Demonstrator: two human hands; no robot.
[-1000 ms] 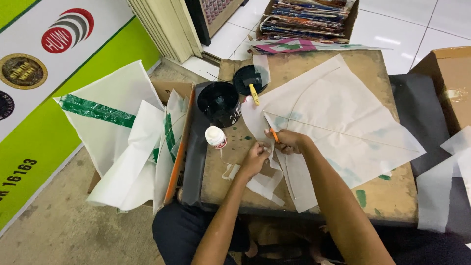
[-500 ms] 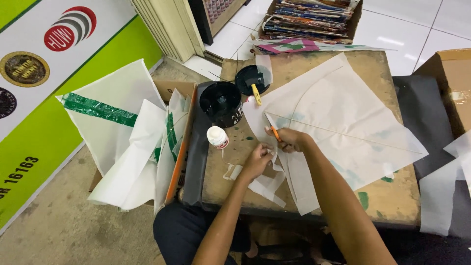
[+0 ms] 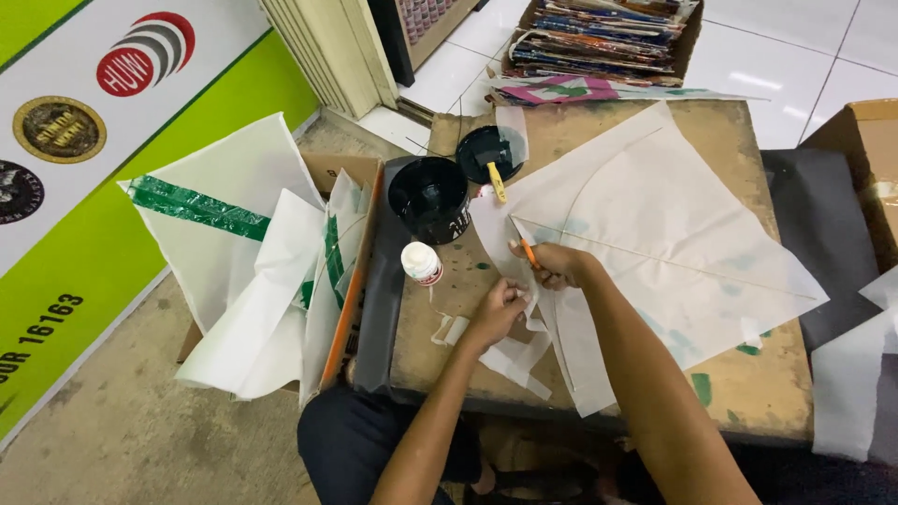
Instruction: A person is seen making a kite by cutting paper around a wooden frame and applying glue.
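Note:
A white paper kite [image 3: 655, 224] with thin stick spars lies on a low wooden table [image 3: 748, 402]. My right hand [image 3: 557, 265] rests on the kite's near corner and grips an orange-handled tool. My left hand [image 3: 496, 311] pinches a small strip of white paper right beside it, at the kite's edge. Loose white paper strips [image 3: 510, 360] lie under and around both hands. A small white glue bottle [image 3: 421, 263] stands just left of my hands.
A black bowl [image 3: 428, 194] and a black lid [image 3: 488, 152] holding a yellow-handled brush sit at the table's far left. A cardboard box [image 3: 346, 281] of white kites with green stripes stands on the left. A box of stacked magazines [image 3: 599, 37] lies beyond the table.
Both hands stay at the kite's near corner with only slight finger movement. The view has shifted a little.

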